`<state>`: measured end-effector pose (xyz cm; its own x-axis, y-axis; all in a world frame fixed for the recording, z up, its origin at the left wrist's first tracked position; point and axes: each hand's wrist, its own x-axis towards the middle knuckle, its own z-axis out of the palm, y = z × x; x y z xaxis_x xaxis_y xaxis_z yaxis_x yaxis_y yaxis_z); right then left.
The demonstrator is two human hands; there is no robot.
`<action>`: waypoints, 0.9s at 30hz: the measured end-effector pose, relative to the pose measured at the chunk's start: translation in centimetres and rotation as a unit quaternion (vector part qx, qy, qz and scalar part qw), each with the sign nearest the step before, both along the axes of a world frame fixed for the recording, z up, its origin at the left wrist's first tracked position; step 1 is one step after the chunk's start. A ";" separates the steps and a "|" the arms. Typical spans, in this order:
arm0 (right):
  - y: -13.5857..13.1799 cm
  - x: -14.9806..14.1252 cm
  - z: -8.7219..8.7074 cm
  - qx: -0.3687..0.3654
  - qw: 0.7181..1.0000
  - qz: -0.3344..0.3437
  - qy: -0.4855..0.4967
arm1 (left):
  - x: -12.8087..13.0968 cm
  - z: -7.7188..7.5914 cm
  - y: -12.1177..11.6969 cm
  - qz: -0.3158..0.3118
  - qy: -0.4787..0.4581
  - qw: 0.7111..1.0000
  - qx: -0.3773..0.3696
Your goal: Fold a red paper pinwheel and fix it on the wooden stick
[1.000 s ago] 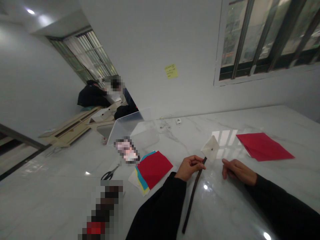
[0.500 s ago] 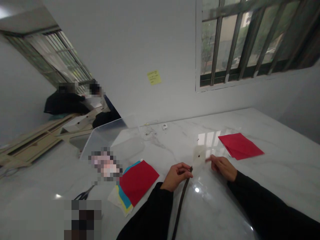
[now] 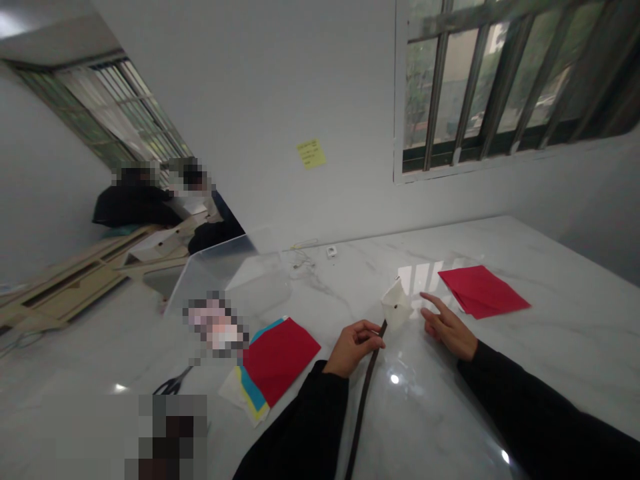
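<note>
My left hand [image 3: 354, 347] is closed around the upper end of a long dark stick [image 3: 364, 407] that slants down toward me. Pinned to the stick's top is a white folded paper pinwheel [image 3: 395, 304], standing just above the marble table [image 3: 550, 360]. My right hand [image 3: 447, 325] hovers just right of the pinwheel with the index finger stretched out toward it and nothing held.
A folded red paper [image 3: 481, 291] lies to the right. A stack of coloured sheets with red on top [image 3: 278, 357] lies to the left, with scissors [image 3: 173, 385] and a clear plastic box [image 3: 227, 280] beyond. Other people sit at a wooden bench far left.
The pinwheel was a spinning blur half a second ago and now looks sharp and still. My right hand has drawn back from it and its index finger has straightened.
</note>
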<state>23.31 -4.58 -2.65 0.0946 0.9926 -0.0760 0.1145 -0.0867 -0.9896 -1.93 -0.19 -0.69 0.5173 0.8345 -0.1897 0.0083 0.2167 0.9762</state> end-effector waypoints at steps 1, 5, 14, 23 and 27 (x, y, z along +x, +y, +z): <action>-0.1 -0.1 0.1 0.006 1.000 -0.016 0.012 | 0.0 0.0 0.0 -0.002 -0.001 1.000 0.000; -0.1 -0.2 0.7 0.024 0.993 -0.086 0.079 | 0.0 0.1 -0.2 -0.005 -0.002 1.000 -0.001; -1.7 0.9 0.5 -0.140 0.850 0.505 0.052 | 0.0 -0.4 -0.5 0.008 -0.033 0.999 -0.019; -1.8 -0.2 -0.3 -0.143 0.898 0.408 0.080 | 0.4 -0.8 -0.5 0.088 -0.081 0.992 -0.044; -2.4 -0.9 0.4 -0.128 0.903 0.403 0.073 | 1.2 -0.3 -1.5 0.107 -0.137 0.981 -0.089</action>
